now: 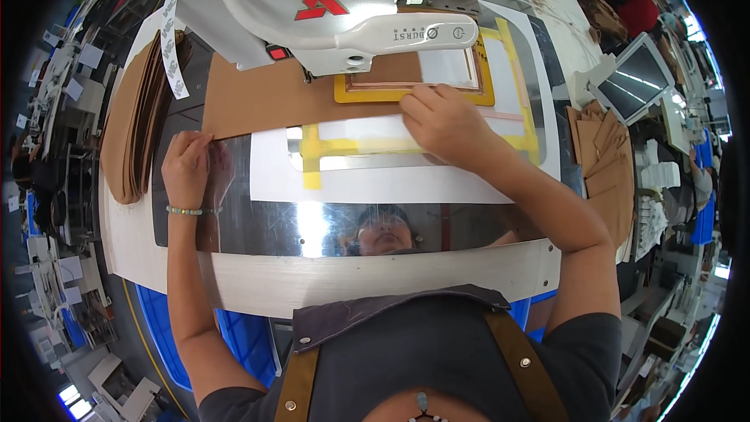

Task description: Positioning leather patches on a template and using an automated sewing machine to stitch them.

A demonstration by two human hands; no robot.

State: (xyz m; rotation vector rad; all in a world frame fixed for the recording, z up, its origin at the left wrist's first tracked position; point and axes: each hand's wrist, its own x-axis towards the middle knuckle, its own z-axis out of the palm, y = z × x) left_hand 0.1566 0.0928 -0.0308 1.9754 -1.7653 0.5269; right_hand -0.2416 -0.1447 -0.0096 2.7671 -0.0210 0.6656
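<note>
A flat brown panel [258,94] lies across the work plate, its right part reaching under a yellow template frame [367,98]. My left hand [186,168] is closed, pinching the panel's near left corner between thumb and fingers. Farther right, my right hand [449,125] has its fingers curled over the near edge of the yellow frame, close to the panel's right end; its fingertips are partly hidden. Above the frame hangs the white head of a sewing machine [281,0], covering the far side of the panel and frame.
A stack of brown panels [137,125] stands at the left. Under the frame lie a white sheet [391,187] and a clear plate edged with yellow tape [312,164]. At the right are a screen [637,78] and more brown pieces [605,164]. Blue bins [246,336] sit below the table edge.
</note>
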